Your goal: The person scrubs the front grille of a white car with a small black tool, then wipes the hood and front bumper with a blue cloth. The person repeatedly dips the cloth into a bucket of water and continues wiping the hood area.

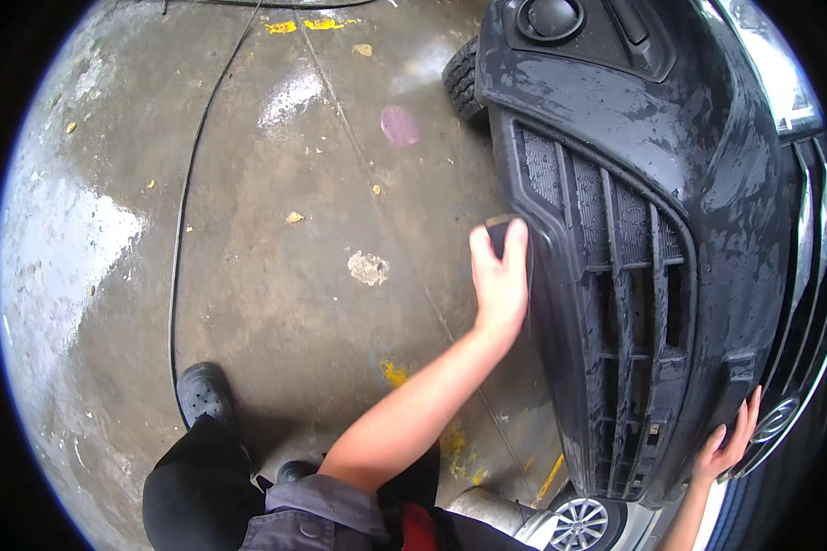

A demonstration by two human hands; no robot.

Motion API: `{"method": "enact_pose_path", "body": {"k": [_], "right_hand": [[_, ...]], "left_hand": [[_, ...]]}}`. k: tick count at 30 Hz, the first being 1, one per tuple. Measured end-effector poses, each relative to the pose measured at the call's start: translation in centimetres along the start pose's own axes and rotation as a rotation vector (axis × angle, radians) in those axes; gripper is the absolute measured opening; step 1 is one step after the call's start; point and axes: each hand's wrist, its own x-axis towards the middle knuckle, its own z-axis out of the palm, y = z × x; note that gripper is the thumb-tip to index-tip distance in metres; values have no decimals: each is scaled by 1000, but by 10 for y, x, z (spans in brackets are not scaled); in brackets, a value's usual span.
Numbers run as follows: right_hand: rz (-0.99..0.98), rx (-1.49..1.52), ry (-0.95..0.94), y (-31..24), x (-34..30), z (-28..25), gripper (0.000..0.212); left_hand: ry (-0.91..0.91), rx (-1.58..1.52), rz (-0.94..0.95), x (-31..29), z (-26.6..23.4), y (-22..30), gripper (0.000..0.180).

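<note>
Head view: black, slatted, water-streaked bumper [733, 266], left hand [503, 283] round dark block [497, 239], right hand [719, 455] splayed.

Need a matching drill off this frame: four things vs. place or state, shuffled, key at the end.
Things
1 left hand
2 right hand
3 black cable or hose
4 left clog

Place or state
A trailing along the floor
B dark, with holes
C by the oval emblem
D gripping a small dark block at the black bumper

Pairs: 1-D, 2-C, 3-A, 4-B
</note>
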Motion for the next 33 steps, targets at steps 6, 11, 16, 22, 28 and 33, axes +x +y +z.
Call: {"method": "enact_pose_path", "body": {"k": [6, 11, 16, 22, 28, 33], "right_hand": [[0, -1, 2, 0, 1, 1, 44], [-3, -15, 3, -1, 1, 0, 44], [-7, -18, -4, -1, 0, 0, 44], [-13, 4, 7, -1, 3, -2, 44], [-13, -8, -2, -1, 5, 2, 47], [76, 8, 55, -16, 7, 8, 45]], "left_hand": [[-15, 35, -19, -15, 1, 0, 48], [37, -21, 2, 12, 4, 24, 46], [0, 6, -67, -13, 0, 2, 45], [-43, -193, -59, 10, 4, 28, 36], [-6, -331, -110, 18, 6, 31, 36], [-23, -330, -489, 49, -9, 44, 36]]}}
